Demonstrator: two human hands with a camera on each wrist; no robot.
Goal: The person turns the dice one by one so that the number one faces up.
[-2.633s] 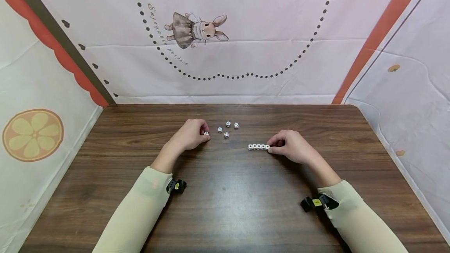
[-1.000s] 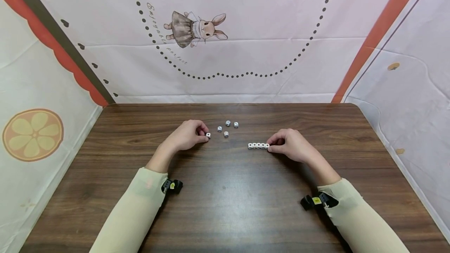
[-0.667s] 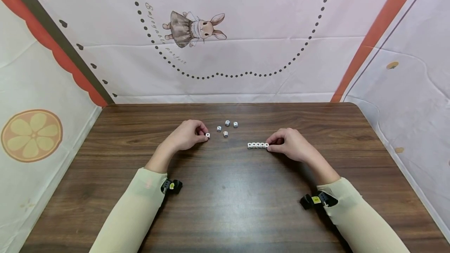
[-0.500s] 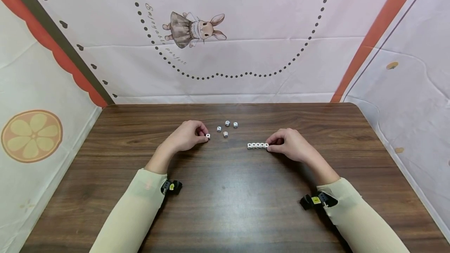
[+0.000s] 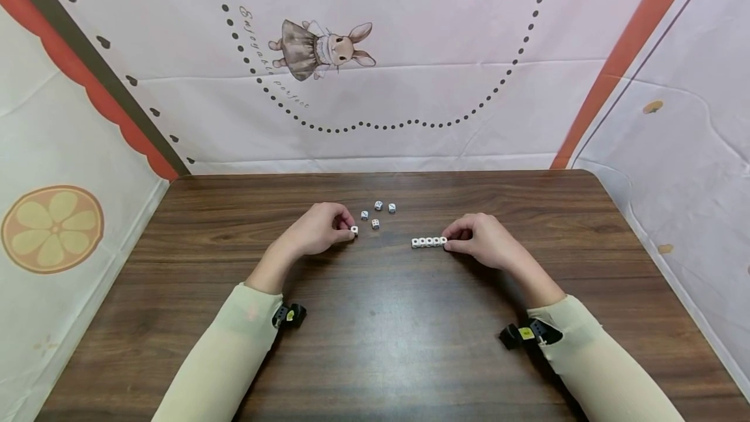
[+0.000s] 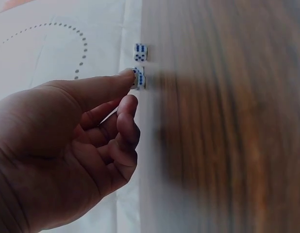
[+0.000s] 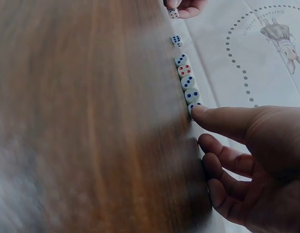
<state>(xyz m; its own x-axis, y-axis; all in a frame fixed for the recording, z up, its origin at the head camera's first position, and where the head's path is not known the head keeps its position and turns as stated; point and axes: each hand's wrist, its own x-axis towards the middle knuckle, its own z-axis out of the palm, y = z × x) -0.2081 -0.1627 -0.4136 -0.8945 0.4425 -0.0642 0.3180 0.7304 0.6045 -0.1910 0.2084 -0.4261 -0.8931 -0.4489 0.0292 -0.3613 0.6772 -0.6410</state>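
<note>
white loose dice — near dice row

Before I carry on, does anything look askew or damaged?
Nothing stands out: the row of five dice looks straight, four loose dice lie apart on the tabletop, and no damage shows.

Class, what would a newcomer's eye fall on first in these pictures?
Probably the printed rabbit lying sideways on the pale backdrop beyond the wooden table. Next, the row of five dice on the table, its right end in the right grip, and the single die in the left grip.
</note>
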